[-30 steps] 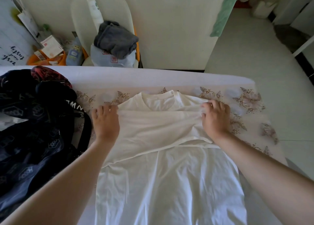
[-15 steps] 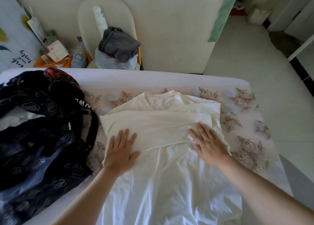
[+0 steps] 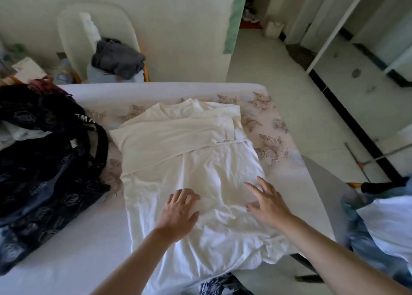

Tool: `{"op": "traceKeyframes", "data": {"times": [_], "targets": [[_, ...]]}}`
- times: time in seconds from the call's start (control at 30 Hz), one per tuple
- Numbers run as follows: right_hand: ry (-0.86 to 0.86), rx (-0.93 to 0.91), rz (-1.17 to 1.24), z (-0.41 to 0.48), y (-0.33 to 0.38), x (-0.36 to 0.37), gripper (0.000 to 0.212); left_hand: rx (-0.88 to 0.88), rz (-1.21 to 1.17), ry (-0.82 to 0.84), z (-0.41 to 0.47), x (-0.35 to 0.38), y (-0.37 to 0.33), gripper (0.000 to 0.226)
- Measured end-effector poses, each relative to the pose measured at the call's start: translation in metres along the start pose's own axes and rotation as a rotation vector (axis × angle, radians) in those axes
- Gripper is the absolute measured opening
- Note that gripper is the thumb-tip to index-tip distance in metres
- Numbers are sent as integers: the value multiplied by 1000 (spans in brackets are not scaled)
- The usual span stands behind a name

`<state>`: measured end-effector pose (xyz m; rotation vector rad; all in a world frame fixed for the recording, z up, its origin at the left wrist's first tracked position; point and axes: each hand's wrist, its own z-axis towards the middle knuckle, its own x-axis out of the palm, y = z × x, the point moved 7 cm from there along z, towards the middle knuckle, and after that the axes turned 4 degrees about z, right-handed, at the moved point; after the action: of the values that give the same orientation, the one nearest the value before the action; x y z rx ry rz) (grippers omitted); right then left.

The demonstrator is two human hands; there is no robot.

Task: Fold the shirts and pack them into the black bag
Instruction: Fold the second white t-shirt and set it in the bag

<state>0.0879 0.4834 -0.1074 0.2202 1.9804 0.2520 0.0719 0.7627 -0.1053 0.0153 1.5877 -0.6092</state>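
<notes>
Touching the lower half of the white shirt (image 3: 178, 138) on the bed (image 3: 78, 239) with the left hand (image 3: 178, 214), fingers close together, and the right hand (image 3: 269, 207), fingers spread wide, gripping nothing, with the black bag (image 3: 44, 165) just left of the shirt.

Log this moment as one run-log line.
step: folding | shirt: flat on bed, sleeves folded in | left hand: open on shirt | right hand: open over shirt | bag: left of shirt
</notes>
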Motion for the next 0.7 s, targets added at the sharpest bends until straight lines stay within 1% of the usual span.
{"op": "traceKeyframes", "data": {"times": [0.07, 0.13, 0.2, 0.27, 0.33, 0.43, 0.47, 0.5, 0.57, 0.63, 0.67, 0.7], "targets": [[19, 86, 75, -27, -20, 7, 72, 42, -26, 48, 8, 12, -36, 48], [25, 152, 146, -50, -36, 13, 77, 62, -15, 167, 12, 28, -67, 56], [-1, 176, 206, -66, -42, 13, 79, 48, -15, 268, 13, 43, -89, 67], [15, 165, 280, -73, -41, 13, 79, 21, -43, 334, 13, 51, -104, 78], [17, 115, 310, -70, -32, 7, 72, 21, -66, 348, 15, 52, -115, 84], [-9, 95, 430, -56, -11, -16, 50, 55, -103, 316, 24, 37, -128, 87], [-14, 92, 483, -50, -2, -24, 46, 45, -143, 331, 29, 32, -131, 89], [-11, 92, 518, -43, 6, -31, 44, 10, -210, 365, 32, 26, -132, 92], [19, 86, 533, -28, 23, -45, 47, -134, -387, 446, 39, 20, -130, 104], [58, 26, 491, -14, 40, -57, 60, -270, -482, 449, 46, 14, -121, 112], [63, -12, 459, -7, 48, -63, 64, -325, -499, 435, 49, 11, -114, 112], [45, -43, 441, 0, 54, -71, 63, -360, -513, 419, 51, 8, -107, 107]]}}
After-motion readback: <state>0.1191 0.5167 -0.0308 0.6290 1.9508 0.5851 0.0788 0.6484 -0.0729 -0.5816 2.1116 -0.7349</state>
